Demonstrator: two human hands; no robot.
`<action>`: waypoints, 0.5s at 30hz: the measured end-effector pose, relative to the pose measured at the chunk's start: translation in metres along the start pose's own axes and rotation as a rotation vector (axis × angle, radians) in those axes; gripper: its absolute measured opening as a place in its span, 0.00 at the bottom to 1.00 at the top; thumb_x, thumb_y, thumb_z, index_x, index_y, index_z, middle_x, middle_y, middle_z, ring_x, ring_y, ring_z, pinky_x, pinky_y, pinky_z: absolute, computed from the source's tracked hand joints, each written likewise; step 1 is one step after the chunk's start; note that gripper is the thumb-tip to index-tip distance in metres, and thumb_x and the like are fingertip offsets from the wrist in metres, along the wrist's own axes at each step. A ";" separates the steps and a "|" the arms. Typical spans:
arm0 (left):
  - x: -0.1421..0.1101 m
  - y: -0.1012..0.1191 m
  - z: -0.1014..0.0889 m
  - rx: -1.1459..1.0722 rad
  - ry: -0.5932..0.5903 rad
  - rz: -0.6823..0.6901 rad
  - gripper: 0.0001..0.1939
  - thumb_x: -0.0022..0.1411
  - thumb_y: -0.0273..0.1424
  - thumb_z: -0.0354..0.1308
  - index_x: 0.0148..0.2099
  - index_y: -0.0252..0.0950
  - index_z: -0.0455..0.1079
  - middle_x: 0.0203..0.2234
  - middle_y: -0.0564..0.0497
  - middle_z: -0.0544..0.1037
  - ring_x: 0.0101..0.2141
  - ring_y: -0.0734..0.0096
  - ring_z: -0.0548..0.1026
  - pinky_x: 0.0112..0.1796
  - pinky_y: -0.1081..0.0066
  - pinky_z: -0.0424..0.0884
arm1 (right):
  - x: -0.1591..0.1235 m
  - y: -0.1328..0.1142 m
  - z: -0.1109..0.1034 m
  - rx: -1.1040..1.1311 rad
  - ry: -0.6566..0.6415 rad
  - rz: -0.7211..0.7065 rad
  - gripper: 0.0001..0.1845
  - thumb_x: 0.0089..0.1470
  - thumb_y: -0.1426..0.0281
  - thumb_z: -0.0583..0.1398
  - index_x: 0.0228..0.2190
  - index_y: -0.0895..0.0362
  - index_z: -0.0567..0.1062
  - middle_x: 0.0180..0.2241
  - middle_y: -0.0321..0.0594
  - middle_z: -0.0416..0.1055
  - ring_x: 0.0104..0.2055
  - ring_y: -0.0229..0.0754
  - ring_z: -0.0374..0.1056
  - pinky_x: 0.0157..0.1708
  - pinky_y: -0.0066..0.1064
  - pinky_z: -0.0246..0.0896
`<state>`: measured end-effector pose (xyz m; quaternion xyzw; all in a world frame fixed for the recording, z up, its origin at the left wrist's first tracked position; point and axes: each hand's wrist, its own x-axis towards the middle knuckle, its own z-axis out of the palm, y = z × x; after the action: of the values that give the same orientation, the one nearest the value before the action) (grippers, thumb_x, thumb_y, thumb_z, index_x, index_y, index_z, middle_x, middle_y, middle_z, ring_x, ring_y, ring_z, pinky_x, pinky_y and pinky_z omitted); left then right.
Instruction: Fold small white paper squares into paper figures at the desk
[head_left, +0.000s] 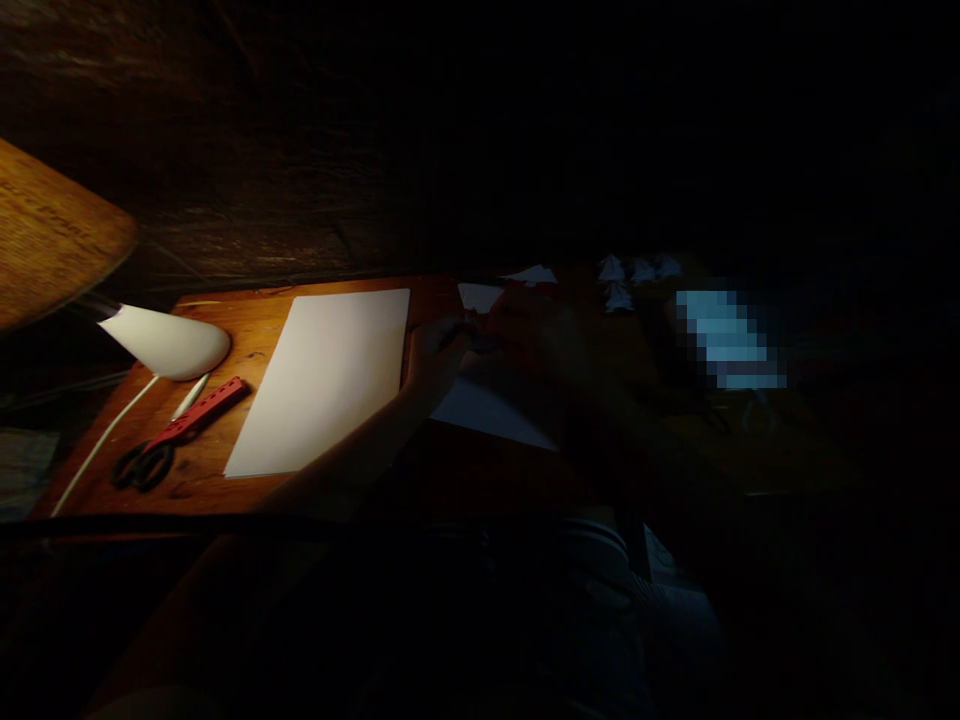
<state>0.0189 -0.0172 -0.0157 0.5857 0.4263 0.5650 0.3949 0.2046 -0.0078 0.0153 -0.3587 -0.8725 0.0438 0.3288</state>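
My left hand and my right hand meet in dim light over the middle of the wooden table. The fingers of both are drawn together around something small that I cannot make out. Under them lies a sheet of white paper, partly in shadow. More white paper pieces lie just behind the hands. A stack of large white paper is beside my left forearm, brightly lit.
On the left stand a white desk lamp and its cord. Near it lie scissors with a red cover over the blades. Several folded paper trees are at the back right. A blurred-out bright screen is on the right.
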 end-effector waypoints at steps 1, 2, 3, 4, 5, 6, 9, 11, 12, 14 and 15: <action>0.000 0.000 0.000 -0.002 0.007 0.000 0.06 0.58 0.29 0.62 0.27 0.36 0.75 0.22 0.53 0.77 0.25 0.75 0.75 0.27 0.75 0.72 | 0.000 -0.002 -0.001 -0.029 -0.010 -0.006 0.13 0.68 0.71 0.57 0.43 0.52 0.83 0.42 0.43 0.77 0.41 0.44 0.67 0.34 0.34 0.54; 0.000 0.001 0.000 -0.006 0.011 -0.004 0.06 0.57 0.29 0.62 0.28 0.36 0.75 0.22 0.53 0.77 0.25 0.74 0.76 0.28 0.75 0.73 | 0.000 -0.003 -0.002 -0.060 -0.018 -0.013 0.14 0.68 0.72 0.56 0.43 0.53 0.83 0.42 0.44 0.77 0.41 0.44 0.67 0.34 0.34 0.53; 0.000 0.001 0.001 -0.012 0.013 -0.012 0.05 0.56 0.29 0.62 0.28 0.36 0.75 0.22 0.53 0.77 0.26 0.74 0.76 0.28 0.75 0.74 | 0.000 -0.005 -0.003 -0.089 -0.026 -0.020 0.16 0.69 0.73 0.55 0.43 0.53 0.83 0.42 0.44 0.77 0.41 0.44 0.67 0.33 0.34 0.52; 0.000 0.001 0.001 -0.018 0.015 -0.023 0.05 0.57 0.30 0.62 0.28 0.36 0.75 0.23 0.53 0.78 0.26 0.73 0.77 0.29 0.74 0.74 | 0.000 -0.006 -0.004 -0.114 -0.034 -0.027 0.16 0.69 0.74 0.54 0.44 0.54 0.83 0.42 0.44 0.77 0.41 0.44 0.67 0.33 0.34 0.51; 0.000 0.001 0.001 -0.025 0.021 -0.032 0.06 0.57 0.31 0.63 0.29 0.36 0.75 0.23 0.53 0.78 0.27 0.73 0.77 0.29 0.74 0.75 | 0.000 -0.007 -0.005 -0.131 -0.041 -0.034 0.16 0.69 0.74 0.54 0.44 0.54 0.83 0.42 0.45 0.76 0.41 0.43 0.67 0.33 0.34 0.51; 0.001 0.001 0.001 -0.035 0.029 -0.040 0.07 0.57 0.32 0.63 0.29 0.36 0.75 0.23 0.53 0.77 0.27 0.72 0.78 0.30 0.73 0.75 | 0.000 -0.008 -0.006 -0.139 -0.047 -0.040 0.16 0.69 0.74 0.55 0.45 0.55 0.83 0.43 0.45 0.76 0.41 0.43 0.67 0.33 0.34 0.51; 0.003 -0.001 -0.001 -0.077 0.050 -0.060 0.11 0.58 0.36 0.66 0.28 0.36 0.73 0.22 0.53 0.76 0.27 0.71 0.78 0.30 0.73 0.76 | 0.000 -0.008 -0.006 -0.127 -0.055 -0.051 0.16 0.68 0.75 0.56 0.49 0.54 0.82 0.47 0.46 0.76 0.45 0.44 0.68 0.35 0.33 0.54; 0.005 -0.004 -0.002 -0.120 0.058 -0.067 0.14 0.59 0.39 0.67 0.28 0.37 0.72 0.22 0.53 0.75 0.27 0.71 0.78 0.30 0.72 0.77 | -0.001 -0.008 -0.006 -0.109 -0.060 -0.051 0.17 0.68 0.75 0.56 0.51 0.53 0.82 0.49 0.46 0.76 0.47 0.45 0.69 0.36 0.33 0.56; 0.005 -0.005 -0.003 -0.141 0.061 -0.070 0.15 0.60 0.41 0.67 0.28 0.37 0.72 0.23 0.53 0.75 0.28 0.71 0.78 0.31 0.72 0.78 | -0.001 -0.007 -0.005 -0.103 -0.062 -0.047 0.18 0.68 0.75 0.56 0.51 0.53 0.82 0.49 0.46 0.76 0.47 0.45 0.69 0.36 0.32 0.56; 0.005 -0.006 -0.003 -0.171 0.064 -0.070 0.16 0.60 0.43 0.67 0.29 0.37 0.73 0.23 0.53 0.75 0.28 0.71 0.78 0.31 0.72 0.78 | -0.001 -0.006 -0.005 -0.090 -0.066 -0.033 0.18 0.68 0.76 0.56 0.51 0.52 0.82 0.49 0.46 0.76 0.47 0.45 0.69 0.36 0.32 0.57; 0.005 -0.007 -0.003 -0.174 0.059 -0.070 0.16 0.60 0.44 0.68 0.29 0.37 0.73 0.23 0.53 0.76 0.28 0.72 0.78 0.30 0.72 0.78 | -0.001 -0.005 -0.004 -0.083 -0.065 -0.027 0.18 0.67 0.76 0.56 0.50 0.52 0.83 0.49 0.46 0.76 0.47 0.45 0.69 0.36 0.32 0.58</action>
<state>0.0157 -0.0102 -0.0203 0.5170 0.4074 0.6026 0.4512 0.2050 -0.0131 0.0196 -0.3587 -0.8886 0.0147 0.2854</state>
